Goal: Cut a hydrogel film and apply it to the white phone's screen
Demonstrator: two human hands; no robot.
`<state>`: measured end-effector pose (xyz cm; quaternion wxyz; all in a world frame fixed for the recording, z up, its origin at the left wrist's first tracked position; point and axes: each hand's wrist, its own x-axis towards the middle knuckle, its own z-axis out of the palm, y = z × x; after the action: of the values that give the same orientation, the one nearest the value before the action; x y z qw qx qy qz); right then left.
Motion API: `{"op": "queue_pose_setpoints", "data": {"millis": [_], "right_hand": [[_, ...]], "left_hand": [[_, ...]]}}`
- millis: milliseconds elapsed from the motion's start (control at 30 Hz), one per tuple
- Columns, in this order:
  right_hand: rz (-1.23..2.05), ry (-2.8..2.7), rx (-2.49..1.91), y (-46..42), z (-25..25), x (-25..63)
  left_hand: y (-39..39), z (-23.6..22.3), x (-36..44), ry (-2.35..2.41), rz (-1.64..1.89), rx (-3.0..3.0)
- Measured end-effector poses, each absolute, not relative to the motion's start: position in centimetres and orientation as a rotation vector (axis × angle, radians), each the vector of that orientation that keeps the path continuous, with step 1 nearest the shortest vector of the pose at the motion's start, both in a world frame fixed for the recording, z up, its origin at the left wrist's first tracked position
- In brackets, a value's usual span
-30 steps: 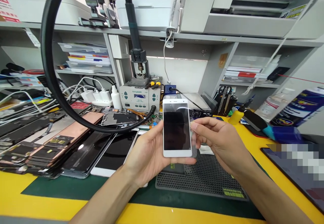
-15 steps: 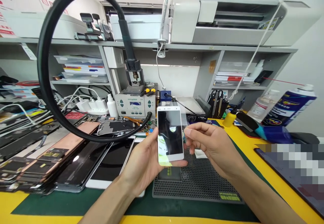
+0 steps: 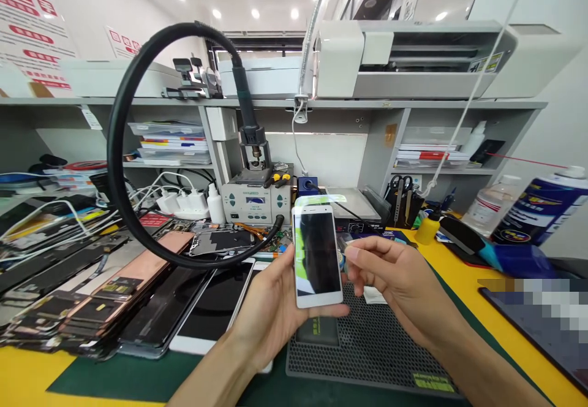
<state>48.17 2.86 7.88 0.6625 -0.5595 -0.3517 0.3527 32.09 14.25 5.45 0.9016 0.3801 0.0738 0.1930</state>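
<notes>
A white smartphone (image 3: 318, 257) with a dark, reflective screen stands tilted up in my left hand (image 3: 271, 309), whose fingers wrap behind it. Along the phone's top edge, a clear film (image 3: 321, 200) shows as a bright, greenish curved strip. To the right of the phone, my right hand (image 3: 397, 275) pinches thumb and forefinger together on what looks like a see-through edge of this film. How much of the film touches the screen is hard to tell. Below both hands lies a black perforated mat (image 3: 367, 352).
Several phones and phone parts lie on the left, including a white phone (image 3: 214, 306) and a copper-coloured panel (image 3: 156, 260). A hot-air station (image 3: 255, 201) with a looping black hose (image 3: 114, 149) stands behind. Spray can (image 3: 542, 208), brush (image 3: 463, 235) and dark tablet-like slab (image 3: 533, 327) are right.
The head view has tilted up, so the scene sits lower and further right. The film's curved edge now shows plainly above the phone. Both hands keep their grips.
</notes>
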Motion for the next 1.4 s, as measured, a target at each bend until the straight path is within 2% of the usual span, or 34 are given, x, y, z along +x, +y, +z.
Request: {"op": "queue_pose_setpoints", "data": {"millis": [1233, 1400], "right_hand": [[0.766, -0.833, -1.280, 2.97, 7.88, 48.09], [0.683, -0.810, -1.359, 2.79, 7.59, 48.41]], "left_hand": [[13.90, 6.10, 31.58, 0.070, 0.361, 0.803], [14.02, 5.87, 31.88, 0.065, 0.329, 0.801]]}}
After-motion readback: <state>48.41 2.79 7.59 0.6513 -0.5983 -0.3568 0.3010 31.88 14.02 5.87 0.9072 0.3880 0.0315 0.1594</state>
